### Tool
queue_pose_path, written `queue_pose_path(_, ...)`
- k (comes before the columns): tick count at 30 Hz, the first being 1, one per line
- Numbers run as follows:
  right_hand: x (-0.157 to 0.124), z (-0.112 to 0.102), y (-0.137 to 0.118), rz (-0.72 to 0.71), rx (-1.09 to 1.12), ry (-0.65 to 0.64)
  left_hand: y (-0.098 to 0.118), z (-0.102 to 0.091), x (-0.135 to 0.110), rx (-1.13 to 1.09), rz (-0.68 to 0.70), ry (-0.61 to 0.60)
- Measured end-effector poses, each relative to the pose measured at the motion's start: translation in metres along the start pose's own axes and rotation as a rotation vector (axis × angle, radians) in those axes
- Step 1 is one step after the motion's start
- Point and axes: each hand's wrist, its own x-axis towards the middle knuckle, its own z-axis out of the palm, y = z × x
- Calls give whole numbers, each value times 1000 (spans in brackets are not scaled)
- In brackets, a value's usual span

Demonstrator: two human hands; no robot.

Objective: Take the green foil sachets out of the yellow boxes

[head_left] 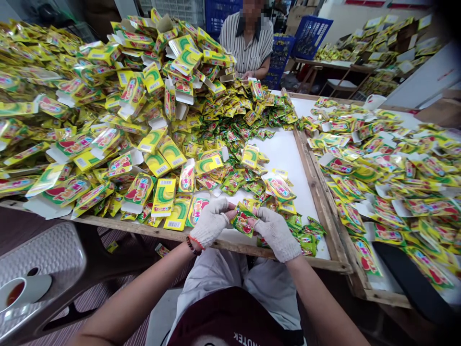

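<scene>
Both my hands wear white knit gloves with bare fingertips and meet over the table's near edge. Between them is a small green and yellow candy packet (243,220) with red fruit printed on it. My left hand (212,223) pinches its left side, and my right hand (275,231) grips its right side. Flat yellow and green cartons, such as one barcoded carton (164,197), lie left of my left hand. Loose green packets (306,239) rest beside and beyond my right hand.
A big heap of cartons (118,101) and packets covers the left and back. A wooden rim (313,182) divides this table from another piled one at right. One person (248,43) sits across. A plastic chair (50,254) bearing a white cup (25,290) stands left.
</scene>
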Motion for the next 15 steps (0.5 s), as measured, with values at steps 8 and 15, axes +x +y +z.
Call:
queue_pose_path(8, 4, 10, 10, -90, -83, 313, -8, 17, -1, -59, 78, 147)
queue_pose_path(15, 2, 6, -9, 99, 198, 95, 27, -17, 42, 706, 385, 169)
